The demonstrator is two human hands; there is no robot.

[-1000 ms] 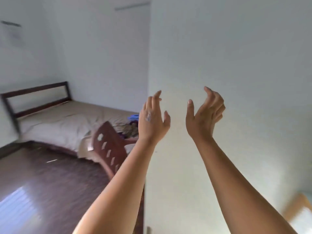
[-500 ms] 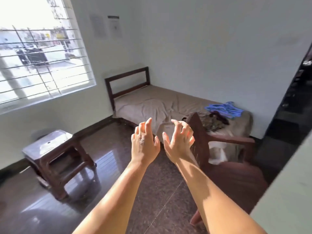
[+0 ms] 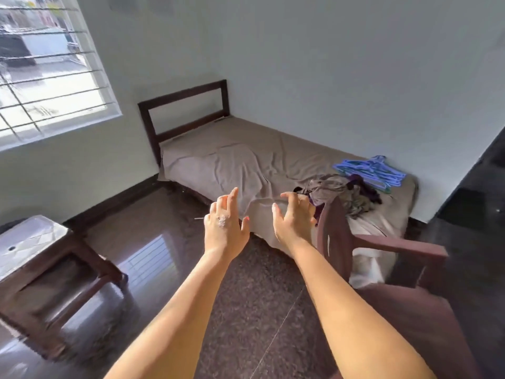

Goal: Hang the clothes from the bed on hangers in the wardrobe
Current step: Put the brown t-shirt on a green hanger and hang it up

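Both arms reached forward over the dark speckled floor (image 3: 246,310), and neither hand held anything. The left hand (image 3: 224,228) had its fingers loosely spread and pointing up, back of the hand toward the camera (a pale patch showed near the knuckles). The right hand (image 3: 293,217) was just beside it, fingers apart and bent in a loose claw, its grip on nothing.

The clothes (image 3: 338,192) lay in a crumpled heap of grey-brown and purple near the foot of the bed (image 3: 218,162), on the tan sheet. A bundle of blue hangers (image 3: 371,172) lay just beyond the heap, touching it, close to the wall. The hands were short of the heap, apart from it.

A reddish-brown plastic chair (image 3: 382,253) stood at the right between the person and the bed, its back partly hiding the clothes. A low wooden stool (image 3: 41,242) stood at the left under the barred window (image 3: 46,69).
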